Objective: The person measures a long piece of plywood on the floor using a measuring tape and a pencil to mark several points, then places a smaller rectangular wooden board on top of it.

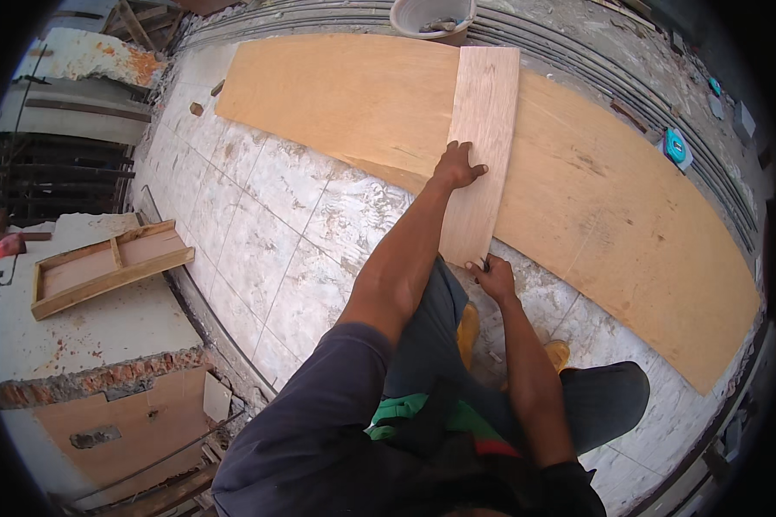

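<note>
A narrow pale wooden board (485, 103) lies crosswise over a large tan plywood sheet (353, 90), its near end jutting past the sheet's edge toward me. My left hand (461, 165) presses on the board's left side, fingers apart and holding nothing. At the board's near end, my right hand (494, 278) is closed in a pinch. A small dark thing shows between its fingers, too little visible to name. The fingertips are at the board's near edge.
Dirty white floor tiles (233, 215) spread under the sheet. Beyond it stand a bucket (431, 21) and long thin rods (543, 43). A turquoise tape measure (677, 148) lies at the far right. A wooden frame (112, 267) rests at left. My yellow boots (467, 334) are close by.
</note>
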`<state>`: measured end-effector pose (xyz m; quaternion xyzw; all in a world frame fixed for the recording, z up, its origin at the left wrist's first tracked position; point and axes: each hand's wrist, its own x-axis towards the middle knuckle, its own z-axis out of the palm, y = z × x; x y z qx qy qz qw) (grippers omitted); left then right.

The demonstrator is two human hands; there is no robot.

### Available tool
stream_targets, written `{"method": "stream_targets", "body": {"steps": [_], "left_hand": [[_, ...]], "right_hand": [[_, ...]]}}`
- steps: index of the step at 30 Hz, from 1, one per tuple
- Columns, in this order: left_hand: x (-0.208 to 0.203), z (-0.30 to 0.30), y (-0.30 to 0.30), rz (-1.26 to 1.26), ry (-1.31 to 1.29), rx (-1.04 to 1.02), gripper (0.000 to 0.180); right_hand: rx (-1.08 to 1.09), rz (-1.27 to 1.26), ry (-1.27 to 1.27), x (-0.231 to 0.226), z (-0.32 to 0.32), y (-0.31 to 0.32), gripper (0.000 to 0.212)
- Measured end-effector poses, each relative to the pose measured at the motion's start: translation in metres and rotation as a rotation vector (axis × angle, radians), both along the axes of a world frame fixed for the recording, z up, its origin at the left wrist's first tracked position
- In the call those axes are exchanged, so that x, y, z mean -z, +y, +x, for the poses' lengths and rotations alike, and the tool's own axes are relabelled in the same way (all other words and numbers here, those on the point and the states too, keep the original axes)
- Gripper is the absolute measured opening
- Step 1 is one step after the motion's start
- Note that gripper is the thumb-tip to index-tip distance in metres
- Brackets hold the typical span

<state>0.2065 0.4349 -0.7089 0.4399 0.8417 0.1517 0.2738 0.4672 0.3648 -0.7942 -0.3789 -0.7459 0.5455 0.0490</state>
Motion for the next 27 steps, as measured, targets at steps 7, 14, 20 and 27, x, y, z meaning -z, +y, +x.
{"method": "stream_targets", "body": {"steps": [7, 14, 20, 27], "left_hand": [[-0.05, -0.006, -0.043, -0.042, -0.15, 0.047, 0.087], [-0.067, 0.028, -0.019, 0.028, -0.114, 0.177, 0.082], [-0.063, 0.044, 0.007, -0.087, -0.096, 0.301, 0.079], [-0.058, 0.058, 0.022, -0.054, -0.153, 0.339, 0.076]], "right_hand": [[-0.035, -0.095, -0.153, 0.029, -0.003, -0.01, 0.047], [0.129, -0.387, 0.137, 0.067, 0.007, -0.016, 0.041], [0.159, -0.396, 0.221, 0.07, 0.019, -0.014, 0.04], [0.492, -0.38, 0.218, 0.062, 0.017, -0.016, 0.055]]}}
